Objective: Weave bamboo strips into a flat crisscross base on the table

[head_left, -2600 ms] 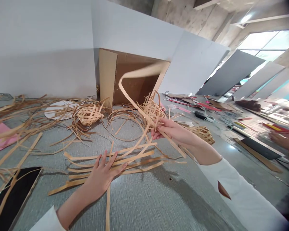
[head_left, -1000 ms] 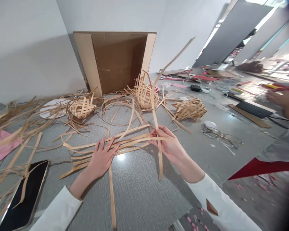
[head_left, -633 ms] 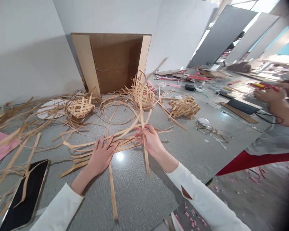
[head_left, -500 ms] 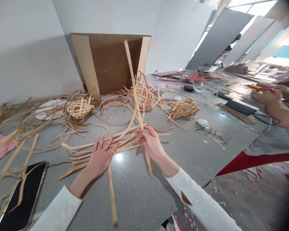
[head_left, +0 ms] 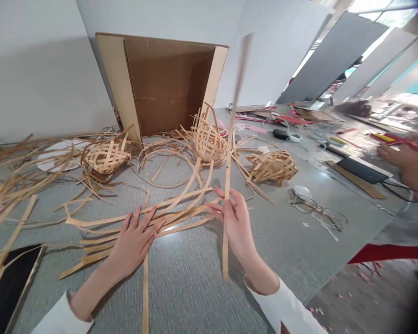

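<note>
My left hand [head_left: 135, 239] lies flat, fingers spread, over several roughly parallel bamboo strips [head_left: 101, 240] on the grey table. One crosswise strip [head_left: 145, 290] passes beneath them near my fingers and runs toward the front edge. My right hand [head_left: 235, 218] pinches a long upright strip [head_left: 228, 171] between thumb and fingers; its upper end is blurred and rises high above the table. The fingertips of this hand are close to the right ends of the parallel strips, and I cannot tell whether they touch. Two strips among the laid ones curve upward at the right.
Woven pieces [head_left: 207, 141] and loose strips lie before an open cardboard box [head_left: 170, 88]. Another woven piece [head_left: 273, 167] and eyeglasses [head_left: 320, 211] are at right. A dark flat panel [head_left: 16, 283] lies front left. Another person's hands [head_left: 400, 155] hold a red and yellow tool.
My right hand has moved right with its strip, which now stands more upright, away from the parallel strips' middle. My left hand still presses the strips. The view has shifted slightly.
</note>
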### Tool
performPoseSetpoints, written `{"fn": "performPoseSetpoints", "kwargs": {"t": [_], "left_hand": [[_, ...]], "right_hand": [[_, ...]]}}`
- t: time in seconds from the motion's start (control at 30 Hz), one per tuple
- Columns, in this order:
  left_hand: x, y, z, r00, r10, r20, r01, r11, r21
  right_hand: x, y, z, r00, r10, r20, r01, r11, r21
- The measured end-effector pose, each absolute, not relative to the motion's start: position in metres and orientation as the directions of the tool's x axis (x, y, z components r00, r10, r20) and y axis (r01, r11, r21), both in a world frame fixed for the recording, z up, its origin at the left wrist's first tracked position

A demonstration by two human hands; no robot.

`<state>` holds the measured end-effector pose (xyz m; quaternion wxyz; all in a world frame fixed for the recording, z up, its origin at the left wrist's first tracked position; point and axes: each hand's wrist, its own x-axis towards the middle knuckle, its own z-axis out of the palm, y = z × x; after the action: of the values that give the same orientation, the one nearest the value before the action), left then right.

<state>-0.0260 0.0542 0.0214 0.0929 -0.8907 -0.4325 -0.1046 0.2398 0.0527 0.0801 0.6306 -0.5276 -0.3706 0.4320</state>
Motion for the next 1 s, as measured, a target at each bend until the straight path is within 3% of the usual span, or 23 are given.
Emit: {"fn": "performPoseSetpoints", "kwargs": {"t": [0.17, 0.37, 0.5, 0.8, 1.0], "left_hand": [[-0.025, 0.054, 0.023, 0.599, 0.750, 0.281, 0.792, -0.607, -0.068], [-0.025, 0.055, 0.023, 0.600, 0.748, 0.285, 0.793, -0.603, -0.085], [-0.024, 0.054, 0.022, 0.601, 0.750, 0.277, 0.794, -0.600, -0.099], [-0.021, 0.053, 0.027, 0.575, 0.772, 0.271, 0.809, -0.585, -0.052], [-0.021, 0.053, 0.024, 0.570, 0.780, 0.258, 0.815, -0.578, -0.053]], "right_hand": [[0.242, 0.066, 0.059, 0.279, 0.959, 0.060, -0.003, 0.063, -0.998], [0.235, 0.073, 0.048, 0.151, 0.986, 0.063, -0.042, 0.070, -0.997], [0.228, 0.068, 0.062, -0.039, 0.996, 0.085, -0.038, 0.084, -0.996], [0.232, 0.059, 0.074, -0.243, 0.962, 0.126, 0.333, 0.205, -0.921], [0.226, 0.055, 0.069, -0.268, 0.959, 0.088, 0.245, 0.156, -0.957]]}}
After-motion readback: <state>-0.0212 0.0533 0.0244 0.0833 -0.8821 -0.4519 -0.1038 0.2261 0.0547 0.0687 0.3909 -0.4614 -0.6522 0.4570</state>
